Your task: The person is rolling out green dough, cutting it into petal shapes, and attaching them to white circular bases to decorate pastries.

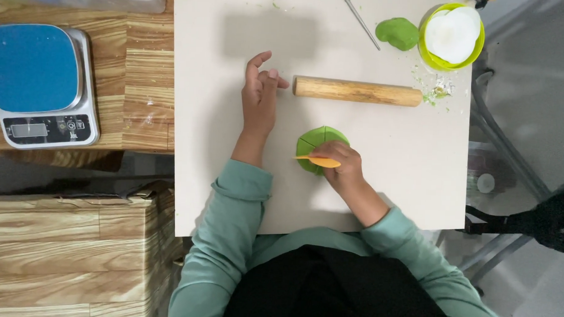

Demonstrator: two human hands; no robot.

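Knife across dough, counter's near edge.
Right hand [343,165] clamps orange knife [318,160], lengthwise left-right, tip left, handle hidden, over dough [317,141]; left hand [260,92] flat, open.

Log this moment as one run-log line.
right hand: holds orange cutter on green dough disc | left hand: flat on board, beside rolling pin

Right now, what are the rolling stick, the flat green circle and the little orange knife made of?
The rolling pin looks like bare, matte wood: pale brown with faint grain. The green disc seems soft clay or dough, smooth and dull, with cut lines pressed into it. The orange knife in the right hand is probably plastic, with a bright even colour, though it's too small to be sure.
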